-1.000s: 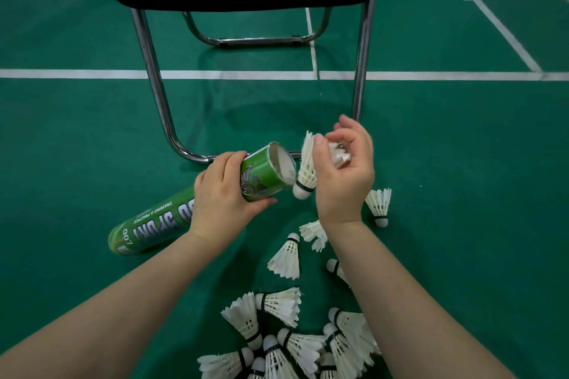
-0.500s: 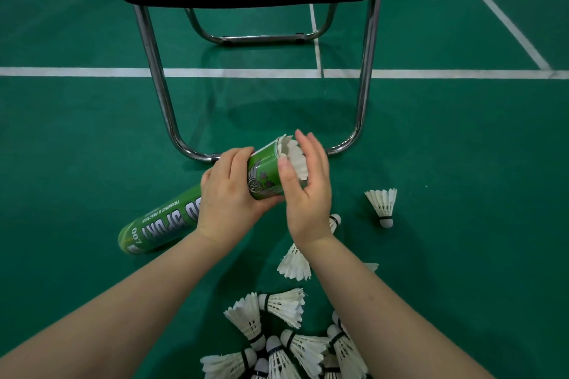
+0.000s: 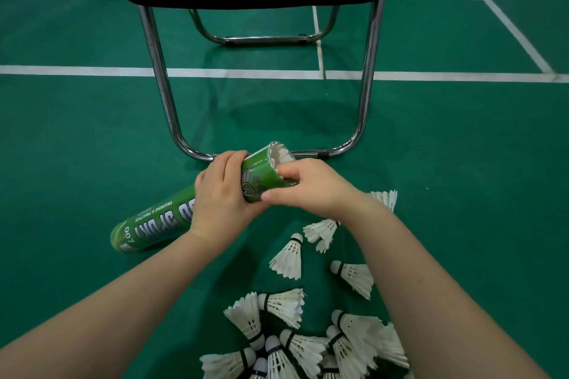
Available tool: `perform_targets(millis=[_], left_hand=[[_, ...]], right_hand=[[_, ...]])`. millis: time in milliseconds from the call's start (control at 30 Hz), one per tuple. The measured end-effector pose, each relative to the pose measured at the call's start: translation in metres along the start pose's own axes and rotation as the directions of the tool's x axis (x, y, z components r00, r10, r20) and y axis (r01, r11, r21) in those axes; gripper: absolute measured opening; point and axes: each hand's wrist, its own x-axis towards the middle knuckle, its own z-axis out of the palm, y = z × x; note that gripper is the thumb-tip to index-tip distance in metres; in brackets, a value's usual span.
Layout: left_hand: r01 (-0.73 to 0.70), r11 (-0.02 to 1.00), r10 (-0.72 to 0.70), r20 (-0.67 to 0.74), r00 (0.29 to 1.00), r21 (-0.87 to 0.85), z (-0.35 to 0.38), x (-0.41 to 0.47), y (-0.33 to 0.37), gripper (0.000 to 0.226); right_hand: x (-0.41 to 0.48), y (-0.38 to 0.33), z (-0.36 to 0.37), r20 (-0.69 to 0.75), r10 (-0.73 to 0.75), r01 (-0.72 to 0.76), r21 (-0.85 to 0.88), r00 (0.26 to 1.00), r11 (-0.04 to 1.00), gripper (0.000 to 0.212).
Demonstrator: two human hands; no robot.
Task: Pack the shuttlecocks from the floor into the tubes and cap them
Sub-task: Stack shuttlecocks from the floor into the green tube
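loading step going on: left hand (image 3: 220,198) is gripping the green tube (image 3: 172,218) near its open far end, right hand (image 3: 303,188) is curling fingers on a shuttlecock (image 3: 281,155) poking from the mouth. next it's probably needing a push deeper, plenty lying near right.

Glossy green tube (image 3: 160,224), white feathered shuttlecocks (image 3: 288,257), shiny metal chair legs (image 3: 160,71).

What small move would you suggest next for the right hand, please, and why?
Probably push the shuttlecock deeper: its feathers show at the green tube mouth, the right hand fingers rest there, and the left hand steadies the tube.
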Motion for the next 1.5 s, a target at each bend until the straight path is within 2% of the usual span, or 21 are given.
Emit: perform_targets(millis=[33,100,167,233,300,333,367,433,467,533,600,633,667,733,833,933,1000,1233,1500], left_hand=[[-0.003,1.0,0.003,0.008,1.0,-0.001,0.0,-0.001,0.0,0.071],[-0.022,1.0,0.022,0.025,0.999,-0.01,0.0,-0.005,0.001,0.069],[-0.046,0.999,0.047,0.031,0.998,-0.008,0.001,-0.009,0.001,0.067],[-0.047,0.999,0.047,0.035,0.998,0.002,0.002,-0.012,-0.001,0.067],[-0.032,0.999,0.031,0.038,0.999,0.01,0.002,-0.009,-0.005,0.071],[-0.025,1.0,0.024,0.041,0.999,0.017,0.001,-0.006,-0.006,0.074],[-0.021,0.999,0.02,0.046,0.999,0.025,0.0,-0.004,-0.007,0.077],[-0.019,0.999,0.017,0.059,0.998,0.04,-0.004,-0.001,-0.01,0.083],[-0.016,0.999,0.014,0.062,0.998,0.044,-0.007,-0.002,-0.012,0.083],[-0.011,0.999,0.008,0.063,0.998,0.045,-0.013,-0.006,-0.018,0.083],[-0.03,0.998,0.026,0.067,0.997,0.048,-0.017,-0.014,-0.024,0.084],[-0.045,0.997,0.042,0.072,0.997,0.054,-0.018,-0.019,-0.027,0.084],[-0.06,0.996,0.055,0.078,0.995,0.062,-0.019,-0.025,-0.029,0.085],[-0.086,0.993,0.079,0.091,0.993,0.077,-0.02,-0.038,-0.03,0.087],[-0.125,0.988,0.116,0.098,0.988,0.091,-0.023,-0.052,-0.029,0.088],[-0.136,0.986,0.126,0.105,0.986,0.095,-0.027,-0.06,-0.032,0.086],[-0.131,0.987,0.121,0.105,0.987,0.098,-0.029,-0.062,-0.034,0.086],[-0.103,0.99,0.096,0.072,0.993,0.095,-0.036,-0.06,-0.037,0.087],[-0.1,0.991,0.093,0.086,0.992,0.088,-0.033,-0.062,-0.038,0.086]], right_hand=[[0.002,0.0,-0.002,0.075,0.017,-0.017,-0.004,0.997,1.0,0.021],[0.008,0.001,0.002,0.163,0.065,-0.06,-0.033,0.985,0.998,0.042],[0.014,0.004,0.014,0.187,0.106,-0.095,-0.066,0.977,0.993,0.066],[0.016,0.008,0.024,0.147,0.11,-0.103,-0.058,0.983,0.993,0.07],[0.014,0.011,0.034,-0.016,0.042,-0.041,0.057,0.999,0.998,0.058],[0.011,0.013,0.039,-0.171,-0.013,0.038,0.149,0.985,0.988,0.05],[0.008,0.017,0.043,-0.353,-0.065,0.147,0.209,0.933,0.967,0.041],[0.002,0.028,0.049,-0.636,-0.111,0.291,0.186,0.763,0.938,0.025],[-0.001,0.034,0.051,-0.699,-0.097,0.289,0.162,0.709,0.944,0.022],[-0.004,0.05,0.053,-0.72,-0.042,0.205,0.141,0.692,0.969,0.025],[-0.005,0.066,0.057,-0.638,-0.031,0.065,0.029,0.77,0.997,0.037],[-0.006,0.074,0.06,-0.552,-0.049,-0.013,-0.108,0.833,0.994,0.045],[-0.009,0.082,0.064,-0.437,-0.067,-0.061,-0.271,0.897,0.961,0.054],[-0.016,0.097,0.074,-0.19,-0.072,-0.047,-0.554,0.979,0.831,0.071],[-0.023,0.112,0.089,0.095,-0.047,0.104,-0.777,0.994,0.621,0.084],[-0.027,0.12,0.099,0.315,0.037,0.252,-0.82,0.948,0.514,0.092],[-0.029,0.123,0.106,0.418,0.071,0.348,-0.827,0.906,0.441,0.089],[-0.024,0.12,0.127,0.462,-0.011,0.438,-0.832,0.887,0.339,0.071],[-0.021,0.123,0.132,0.423,-0.095,0.431,-0.854,0.901,0.291,0.076]])
